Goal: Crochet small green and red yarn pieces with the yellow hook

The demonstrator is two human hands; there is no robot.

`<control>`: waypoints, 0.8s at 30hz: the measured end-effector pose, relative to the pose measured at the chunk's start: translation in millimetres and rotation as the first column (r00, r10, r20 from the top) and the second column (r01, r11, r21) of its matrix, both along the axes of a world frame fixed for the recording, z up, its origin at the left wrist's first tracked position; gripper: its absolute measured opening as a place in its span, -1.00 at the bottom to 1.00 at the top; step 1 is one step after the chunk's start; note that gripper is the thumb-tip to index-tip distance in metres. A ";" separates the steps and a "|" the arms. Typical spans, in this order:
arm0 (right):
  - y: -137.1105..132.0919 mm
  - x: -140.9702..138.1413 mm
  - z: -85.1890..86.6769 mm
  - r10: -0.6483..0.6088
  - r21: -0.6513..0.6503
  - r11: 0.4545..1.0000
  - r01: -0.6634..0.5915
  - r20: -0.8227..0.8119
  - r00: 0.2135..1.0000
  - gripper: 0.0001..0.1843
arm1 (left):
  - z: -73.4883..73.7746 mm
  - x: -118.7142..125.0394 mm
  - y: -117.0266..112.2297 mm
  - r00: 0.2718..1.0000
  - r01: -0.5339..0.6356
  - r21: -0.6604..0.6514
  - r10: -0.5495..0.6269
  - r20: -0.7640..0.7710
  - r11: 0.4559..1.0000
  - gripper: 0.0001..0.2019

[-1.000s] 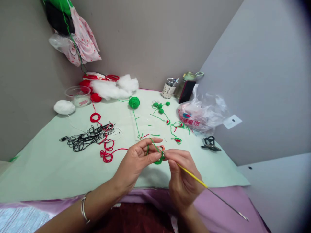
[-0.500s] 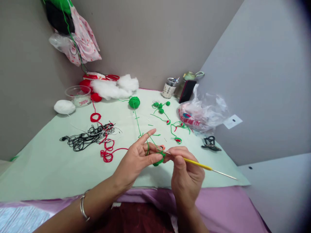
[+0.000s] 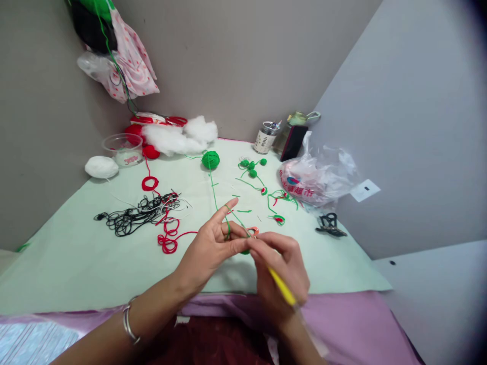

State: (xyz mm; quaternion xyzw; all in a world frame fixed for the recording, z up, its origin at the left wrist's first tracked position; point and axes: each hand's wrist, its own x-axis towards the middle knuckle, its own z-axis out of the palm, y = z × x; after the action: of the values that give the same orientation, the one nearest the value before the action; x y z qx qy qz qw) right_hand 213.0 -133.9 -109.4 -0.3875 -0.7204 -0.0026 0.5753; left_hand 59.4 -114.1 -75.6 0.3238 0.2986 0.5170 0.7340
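My left hand [image 3: 218,238] pinches a small green crochet piece [image 3: 245,252], mostly hidden behind the fingers. Its index finger is raised, with green yarn [image 3: 213,190] looped around it and running back to a green yarn ball [image 3: 210,160]. My right hand [image 3: 283,271] is closed around a crochet hook with a yellow handle [image 3: 282,286]. The hook's tip is hidden at the piece, where both hands meet; its rear end is blurred. Just beyond the fingers lies a small orange object [image 3: 254,230], partly covered.
Tangled black yarn [image 3: 133,218] and red yarn [image 3: 167,243] lie left. Behind are white stuffing [image 3: 171,139], a clear tub [image 3: 127,152] and a white yarn ball [image 3: 101,167]. Small green pieces [image 3: 251,173], a plastic bag [image 3: 312,177] and a black hair clip [image 3: 331,225] sit right.
My right hand has turned and drawn closer to the left fingers, swinging the hook's rear end down toward me. The green piece is more covered. My left index finger has shifted slightly left.
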 end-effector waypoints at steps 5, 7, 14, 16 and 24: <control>3.6 -5.4 -10.5 -0.085 0.165 0.983 0.087 -0.019 0.996 -0.57 | -0.7 6.8 -4.5 0.986 0.064 -0.159 -0.038 0.164 0.985 -0.20; 5.0 -3.3 -4.8 0.017 0.052 0.999 -0.011 -0.120 0.993 -0.65 | -1.6 3.3 -2.6 0.982 0.098 -0.168 -0.068 0.176 0.981 -0.23; 7.9 6.6 16.8 0.193 -0.199 0.907 -0.371 -0.587 0.786 -0.79 | -2.0 -8.6 1.0 0.995 0.092 -0.070 -0.091 0.028 0.993 -0.28; 8.5 3.4 16.1 0.207 -0.212 0.886 -0.413 -0.615 0.760 -0.80 | -2.3 -5.3 -1.3 0.997 0.076 -0.050 -0.076 0.016 0.996 -0.26; 5.2 -3.4 10.7 0.147 -0.195 0.952 -0.237 -0.389 0.909 -0.77 | -4.0 4.2 -4.5 1.000 -0.012 0.005 0.012 -0.022 1.000 -0.31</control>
State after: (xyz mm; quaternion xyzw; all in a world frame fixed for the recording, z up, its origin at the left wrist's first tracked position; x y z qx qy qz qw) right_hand 209.6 -128.8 -98.7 -0.3739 -0.6288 0.2139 0.6473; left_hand 63.7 -118.6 -79.6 0.3293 0.3074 0.5185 0.7268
